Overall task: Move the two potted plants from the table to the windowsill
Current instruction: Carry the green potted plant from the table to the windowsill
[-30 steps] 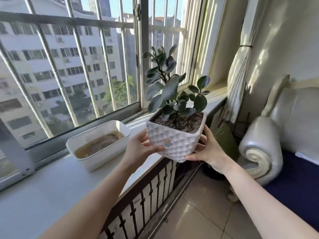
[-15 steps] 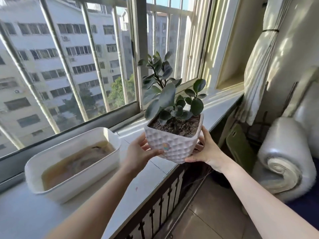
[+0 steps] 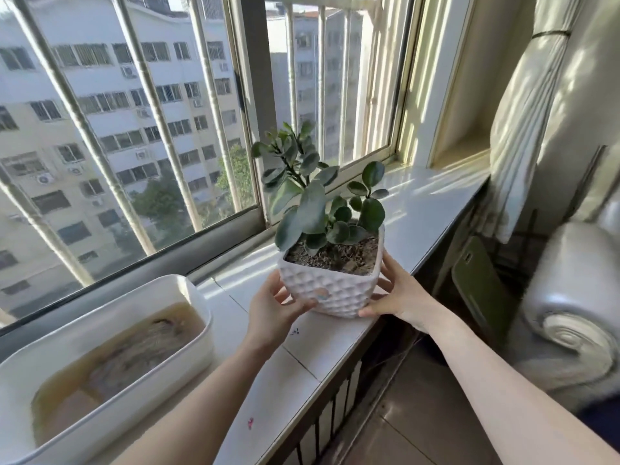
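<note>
The potted plant (image 3: 330, 263), green leaves in a dimpled white pot, is sitting upright at the near edge of the white windowsill (image 3: 432, 203), though whether its base is touching the sill is unclear. The left hand (image 3: 273, 308) is gripping the pot's left side and the right hand (image 3: 399, 293) its right. Left of them, a white tub (image 3: 110, 303) of brownish water is resting on the sill.

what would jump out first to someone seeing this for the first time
A leafy green plant in a dimpled white pot sits mid-frame at the front edge of the windowsill, the left hand and right hand cupping its sides. To its left on the sill stands a white tub of murky brownish water. Behind both, a barred window shows sunlit apartment blocks.
</note>
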`<state>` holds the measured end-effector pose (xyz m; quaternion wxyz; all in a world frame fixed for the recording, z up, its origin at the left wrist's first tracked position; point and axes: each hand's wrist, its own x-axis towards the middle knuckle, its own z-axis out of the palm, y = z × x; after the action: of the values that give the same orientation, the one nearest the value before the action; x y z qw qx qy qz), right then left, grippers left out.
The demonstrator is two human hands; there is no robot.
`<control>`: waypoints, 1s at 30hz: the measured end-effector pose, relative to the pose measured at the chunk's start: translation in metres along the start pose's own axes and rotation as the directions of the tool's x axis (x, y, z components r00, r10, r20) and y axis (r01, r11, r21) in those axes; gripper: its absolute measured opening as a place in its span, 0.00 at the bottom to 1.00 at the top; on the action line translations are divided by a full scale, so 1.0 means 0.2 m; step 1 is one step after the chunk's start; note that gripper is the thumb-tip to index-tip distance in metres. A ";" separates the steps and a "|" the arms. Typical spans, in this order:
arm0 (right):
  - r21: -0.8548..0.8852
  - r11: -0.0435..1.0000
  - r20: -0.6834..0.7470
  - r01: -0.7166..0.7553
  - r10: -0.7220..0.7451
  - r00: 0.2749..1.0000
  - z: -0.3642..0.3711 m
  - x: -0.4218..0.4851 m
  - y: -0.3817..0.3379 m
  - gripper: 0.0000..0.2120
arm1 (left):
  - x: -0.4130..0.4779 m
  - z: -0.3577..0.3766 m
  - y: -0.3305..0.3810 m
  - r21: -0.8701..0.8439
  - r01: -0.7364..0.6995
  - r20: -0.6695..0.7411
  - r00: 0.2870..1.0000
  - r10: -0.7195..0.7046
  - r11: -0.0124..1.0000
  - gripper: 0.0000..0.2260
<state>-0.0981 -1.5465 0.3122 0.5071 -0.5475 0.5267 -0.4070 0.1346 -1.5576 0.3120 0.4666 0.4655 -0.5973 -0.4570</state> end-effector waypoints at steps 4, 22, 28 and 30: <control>-0.038 0.999 -0.072 0.009 -0.012 0.997 -0.02 0.04 -0.01 0.60 | 0.07 0.03 0.00 0.044 -0.003 -0.015 1.000 0.003 0.999 0.20; -0.165 0.986 -0.267 -0.026 -0.020 0.964 -0.04 0.22 -0.01 0.33 | 0.29 0.09 0.03 -0.059 0.165 -0.110 0.979 -0.170 0.985 0.22; -0.159 0.984 -0.394 -0.076 0.007 0.919 0.02 0.22 -0.01 0.30 | 0.31 0.11 0.02 -0.082 0.173 -0.107 0.978 -0.181 0.982 0.23; -0.165 0.982 -0.433 -0.088 0.008 0.902 0.04 0.19 -0.03 0.29 | 0.30 0.11 0.02 -0.087 0.164 -0.088 0.981 -0.172 0.983 0.25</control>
<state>-0.0846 -1.5825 0.3129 0.3366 -0.4747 0.6737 -0.4554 0.1045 -1.6132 0.3210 0.4722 0.5165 -0.5145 -0.4955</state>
